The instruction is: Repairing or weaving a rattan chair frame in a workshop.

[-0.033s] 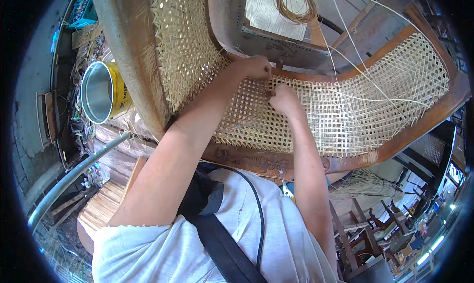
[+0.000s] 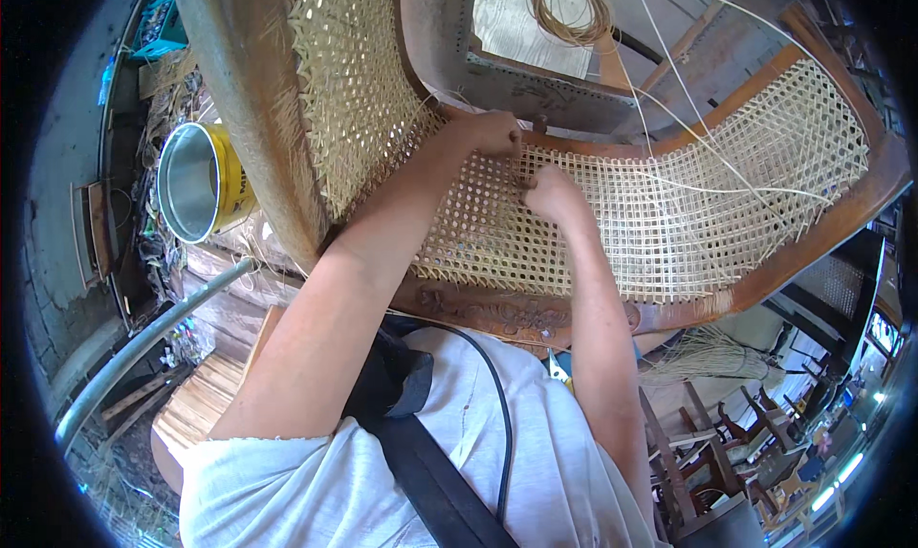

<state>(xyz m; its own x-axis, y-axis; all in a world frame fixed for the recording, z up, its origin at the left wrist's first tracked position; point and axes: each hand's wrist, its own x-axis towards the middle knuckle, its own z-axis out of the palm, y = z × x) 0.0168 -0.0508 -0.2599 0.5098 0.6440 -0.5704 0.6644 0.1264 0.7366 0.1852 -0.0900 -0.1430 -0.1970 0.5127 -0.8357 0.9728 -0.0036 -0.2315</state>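
Note:
A curved wooden seat frame carries woven cane webbing (image 2: 660,228), light strands crossing in an open mesh. My left hand (image 2: 497,134) is closed at the webbing's far edge, near the wooden rail. Just right of it and nearer to me, my right hand (image 2: 557,194) is pinched close over the mesh. Whatever the fingers of either hand grip is hidden or too thin to tell. Long loose cane strands (image 2: 727,165) arch over the right part of the webbing. A second cane panel (image 2: 354,79) rises at the left inside the frame.
A yellow tin can (image 2: 229,180) lies left of the thick wooden frame edge (image 2: 253,108). Below it runs a grey metal pipe (image 2: 158,323). Coiled cane (image 2: 574,17) hangs at the far side. A bundle of loose strands (image 2: 712,357) and several dark wooden chair frames (image 2: 708,452) are at the right.

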